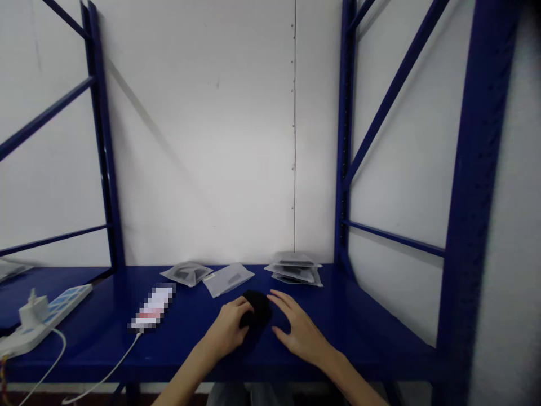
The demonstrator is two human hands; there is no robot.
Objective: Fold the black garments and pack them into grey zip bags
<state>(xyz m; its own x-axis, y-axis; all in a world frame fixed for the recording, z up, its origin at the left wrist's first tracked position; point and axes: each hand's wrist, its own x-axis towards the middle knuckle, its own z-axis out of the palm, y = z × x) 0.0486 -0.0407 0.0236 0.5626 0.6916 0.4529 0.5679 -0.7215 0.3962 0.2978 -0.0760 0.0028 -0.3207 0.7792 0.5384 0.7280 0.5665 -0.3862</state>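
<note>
A small black bundle, soft and cloth-like in look, rests on the blue shelf top in front of me. Its exact kind does not show. My left hand grips its left side, with the fingers curled over the edge and the thumb low. At the bundle's right, my right hand is open, thumb and fingers apart. Its fingertips come close to the black fabric; whether they touch it I cannot tell. Behind the bundle lies a flat frosted zip bag with a small dark patch in it.
A stack of frosted bags with dark contents lies back right, another filled bag back left. A blurred-out phone on a white cable lies left, near a power strip with a plugged-in charger. Blue posts flank the shelf.
</note>
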